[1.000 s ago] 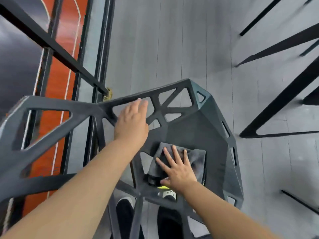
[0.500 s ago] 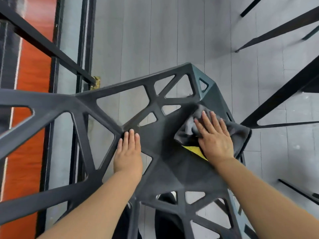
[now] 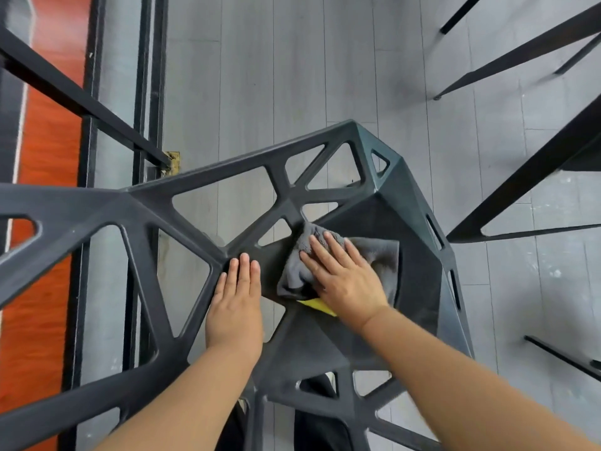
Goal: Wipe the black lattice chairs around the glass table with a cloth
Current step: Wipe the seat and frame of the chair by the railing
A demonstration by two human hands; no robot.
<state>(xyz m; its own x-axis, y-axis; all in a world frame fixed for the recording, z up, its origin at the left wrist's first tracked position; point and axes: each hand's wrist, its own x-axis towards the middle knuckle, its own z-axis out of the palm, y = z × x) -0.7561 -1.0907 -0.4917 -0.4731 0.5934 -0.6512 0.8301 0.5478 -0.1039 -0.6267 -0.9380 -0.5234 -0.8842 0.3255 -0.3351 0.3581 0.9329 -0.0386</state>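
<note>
A black lattice chair (image 3: 406,203) fills the middle of the view, seen from above, with triangular openings in its frame. My right hand (image 3: 346,279) lies flat on a grey cloth (image 3: 379,255) with a yellow underside, pressing it onto the chair's solid seat panel close to the lattice bars. My left hand (image 3: 235,307) rests flat on a lattice bar just left of the cloth, fingers together and straight, holding nothing.
Black metal legs of the table or other chairs (image 3: 520,187) slant across the right side. A black railing (image 3: 81,102) and an orange-red surface (image 3: 45,157) run along the left. Grey plank floor (image 3: 292,76) lies beyond the chair.
My right hand has slid the cloth leftwards from the chair's right edge towards the lattice bars. My left hand stays flat on the same bar.
</note>
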